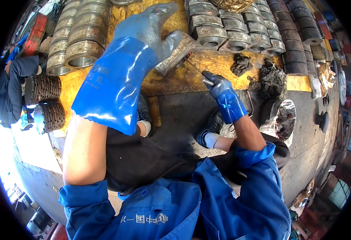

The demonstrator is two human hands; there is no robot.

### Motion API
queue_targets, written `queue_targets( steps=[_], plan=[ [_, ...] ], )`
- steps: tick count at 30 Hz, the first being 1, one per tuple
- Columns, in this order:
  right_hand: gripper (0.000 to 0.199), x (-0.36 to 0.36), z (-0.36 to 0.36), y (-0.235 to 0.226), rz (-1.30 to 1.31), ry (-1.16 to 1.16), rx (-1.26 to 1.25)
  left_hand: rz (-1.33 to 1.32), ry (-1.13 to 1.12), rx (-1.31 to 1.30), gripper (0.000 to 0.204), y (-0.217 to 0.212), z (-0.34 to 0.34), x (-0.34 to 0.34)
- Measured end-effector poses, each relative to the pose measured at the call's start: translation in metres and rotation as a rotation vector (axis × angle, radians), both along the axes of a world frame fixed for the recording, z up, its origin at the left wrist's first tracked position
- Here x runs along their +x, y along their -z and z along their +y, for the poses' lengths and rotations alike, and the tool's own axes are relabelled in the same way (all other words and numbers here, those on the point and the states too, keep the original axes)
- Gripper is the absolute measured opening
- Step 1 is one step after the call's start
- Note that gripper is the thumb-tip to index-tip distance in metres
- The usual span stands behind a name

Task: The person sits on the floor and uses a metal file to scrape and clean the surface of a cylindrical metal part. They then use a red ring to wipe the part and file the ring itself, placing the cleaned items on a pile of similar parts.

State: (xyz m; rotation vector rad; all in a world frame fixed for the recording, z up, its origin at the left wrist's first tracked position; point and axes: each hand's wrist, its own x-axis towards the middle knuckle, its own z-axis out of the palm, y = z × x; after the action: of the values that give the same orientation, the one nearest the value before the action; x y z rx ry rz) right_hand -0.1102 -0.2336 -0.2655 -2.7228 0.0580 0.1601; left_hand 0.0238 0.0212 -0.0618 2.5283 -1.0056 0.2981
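My left hand (149, 30), in a long blue rubber glove with a greyed palm, reaches over the yellow bench top. Its fingers stretch forward, apart from the thumb, which lies against a worn metal block (172, 63) shaped like a large nut. The block rests tilted near the bench's front edge. In my right hand (218, 86), gloved in the same blue, is a thin-shafted metal tool (195, 67). Its shaft points at the dark, greasy side of the block. The tip's shape is too small to make out.
Rows of large hex nuts (210, 37) line the bench's far side. Thick metal rings (83, 54) stand stacked at left, dark cylinders (295, 56) at right. Black greasy rags or shavings (273, 80) lie by the front edge. Below is a lined bucket (285, 116). Another person's leg (21, 88) shows far left.
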Motion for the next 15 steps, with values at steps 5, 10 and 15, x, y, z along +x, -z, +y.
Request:
queue_targets(
  steps=[5,10,15],
  plan=[
    [0.036,0.014,-0.022,0.031,0.252,0.416,0.546,0.045,-0.017,0.0,0.055,-0.002,-0.007,-0.003],
    [0.034,0.012,-0.017,-0.007,0.316,0.762,0.926,0.05,-0.038,0.006,0.056,-0.002,-0.003,-0.003],
    [0.036,0.005,-0.024,0.007,0.209,0.626,1.023,0.022,-0.013,0.008,0.056,-0.002,-0.002,-0.004]
  ],
)
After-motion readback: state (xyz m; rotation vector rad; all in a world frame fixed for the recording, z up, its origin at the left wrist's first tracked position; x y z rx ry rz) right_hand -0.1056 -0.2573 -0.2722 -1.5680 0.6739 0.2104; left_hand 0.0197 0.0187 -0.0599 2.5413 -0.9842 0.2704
